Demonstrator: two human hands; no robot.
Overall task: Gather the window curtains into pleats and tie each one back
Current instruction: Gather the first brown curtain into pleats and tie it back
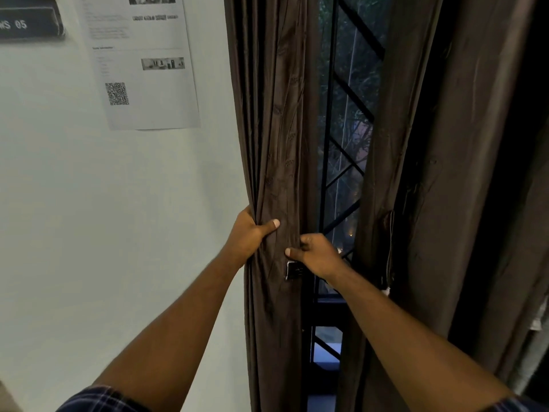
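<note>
A dark brown left curtain [276, 138] hangs bunched into folds beside the white wall. My left hand [249, 233] grips its left edge at mid height, thumb across the front of the folds. My right hand [316, 254] pinches the same curtain's right edge a little lower, fingers curled round the fabric. Just under that hand a small white-edged tag or tie piece [294, 270] shows against the cloth. A second brown curtain [439, 173] hangs to the right, with a thin cord [389, 251] dangling along its inner edge.
Between the two curtains the window [346, 150] shows, with a black diagonal metal grille and dark foliage outside. A printed sheet with a QR code [142, 63] is stuck to the white wall at the left. A dark sign [26, 22] sits at the top left.
</note>
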